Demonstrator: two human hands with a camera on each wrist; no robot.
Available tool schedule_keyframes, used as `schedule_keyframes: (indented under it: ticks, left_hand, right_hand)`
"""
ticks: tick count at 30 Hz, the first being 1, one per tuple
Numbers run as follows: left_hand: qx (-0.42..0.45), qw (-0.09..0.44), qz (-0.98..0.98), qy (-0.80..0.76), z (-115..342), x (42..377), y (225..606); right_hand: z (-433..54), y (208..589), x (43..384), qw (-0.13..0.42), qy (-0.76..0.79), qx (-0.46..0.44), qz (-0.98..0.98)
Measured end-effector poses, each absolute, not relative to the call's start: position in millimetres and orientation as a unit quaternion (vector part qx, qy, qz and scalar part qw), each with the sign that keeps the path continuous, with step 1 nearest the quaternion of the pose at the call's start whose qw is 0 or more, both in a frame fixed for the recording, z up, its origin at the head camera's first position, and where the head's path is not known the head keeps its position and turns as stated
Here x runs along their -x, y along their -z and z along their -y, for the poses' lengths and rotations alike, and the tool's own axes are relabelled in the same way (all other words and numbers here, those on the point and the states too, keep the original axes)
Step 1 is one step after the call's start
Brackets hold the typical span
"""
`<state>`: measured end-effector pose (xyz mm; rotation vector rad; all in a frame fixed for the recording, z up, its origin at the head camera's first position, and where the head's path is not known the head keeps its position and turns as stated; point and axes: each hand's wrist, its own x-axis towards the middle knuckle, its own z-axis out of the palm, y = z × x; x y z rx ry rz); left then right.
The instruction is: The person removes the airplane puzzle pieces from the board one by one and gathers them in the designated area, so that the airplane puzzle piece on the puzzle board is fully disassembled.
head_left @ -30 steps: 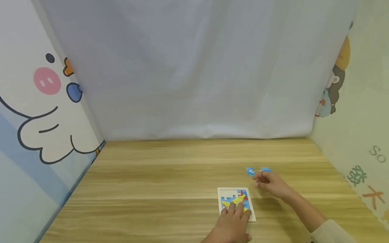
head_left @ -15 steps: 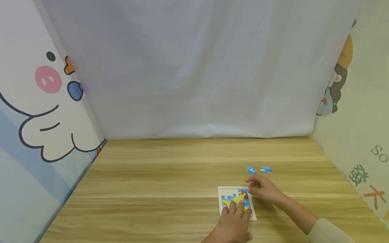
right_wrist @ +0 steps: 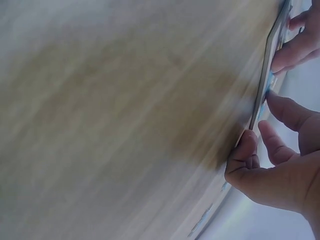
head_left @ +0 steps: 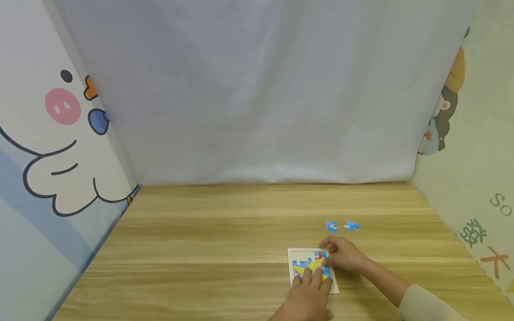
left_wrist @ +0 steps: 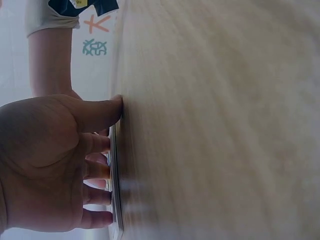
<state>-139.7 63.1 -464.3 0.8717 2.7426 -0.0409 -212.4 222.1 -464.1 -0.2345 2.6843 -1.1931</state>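
Left grip [head_left: 307, 296] touches pieces [head_left: 301, 264] (in tray [head_left: 290, 267]).

Right hand [head_left: 347, 256] drawn nearer, farther from loose pieces [head_left: 351, 226], fingers [head_left: 328, 240] now onto puzzle tray [head_left: 301, 255]

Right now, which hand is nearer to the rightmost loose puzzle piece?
Right hand: at the far right corner of the tray, below the loose puzzle piece in the head view. Left hand: on the puzzle, farther away.

Wrist views low, tabletop [left_wrist: 215, 125] shared
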Motion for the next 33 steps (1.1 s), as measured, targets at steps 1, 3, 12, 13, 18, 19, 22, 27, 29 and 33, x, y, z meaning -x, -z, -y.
schedule_keyframes:
  ticks: [1, 3, 12, 13, 18, 19, 22, 27, 29, 33]
  left_hand:
    - [-0.300, 0.131, -0.945, 0.015, -63.4, 139.7, 464.7]
    - [-0.300, 0.128, -0.945, 0.019, -64.0, 139.8, 465.0]
    - [-0.297, 0.132, -0.945, 0.025, -65.2, 138.5, 464.8]
    - [-0.297, 0.132, -0.945, 0.025, -65.3, 138.4, 464.3]
    - [-0.296, 0.131, -0.946, 0.018, -65.0, 137.5, 463.0]
    - [-0.296, 0.131, -0.946, 0.017, -64.7, 137.6, 462.7]
    - [-0.295, 0.129, -0.947, 0.015, -64.4, 137.6, 462.6]
    - [-0.297, 0.123, -0.947, 0.017, -64.5, 137.2, 464.0]
    - [-0.298, 0.121, -0.947, 0.019, -64.4, 137.1, 464.5]
    - [-0.297, 0.117, -0.947, 0.023, -65.1, 137.4, 464.2]
  right_hand:
    - [-222.2, 464.1, 212.7, 0.099, 0.400, 0.079, -0.908]
    - [-222.8, 463.6, 213.3, 0.102, 0.396, 0.080, -0.909]
    - [-228.1, 466.0, 215.4, 0.108, 0.390, 0.128, -0.905]
    - [-228.6, 466.1, 215.4, 0.104, 0.386, 0.142, -0.906]
    - [-228.5, 466.2, 217.3, 0.091, 0.374, 0.160, -0.909]
    - [-227.9, 466.0, 218.0, 0.090, 0.371, 0.161, -0.910]
    - [-225.6, 463.8, 218.3, 0.095, 0.366, 0.151, -0.913]
    - [-222.1, 460.3, 216.4, 0.088, 0.359, 0.146, -0.918]
    - [-221.9, 461.2, 217.3, 0.075, 0.358, 0.151, -0.919]
    - [-222.5, 462.9, 219.2, 0.051, 0.380, 0.181, -0.906]
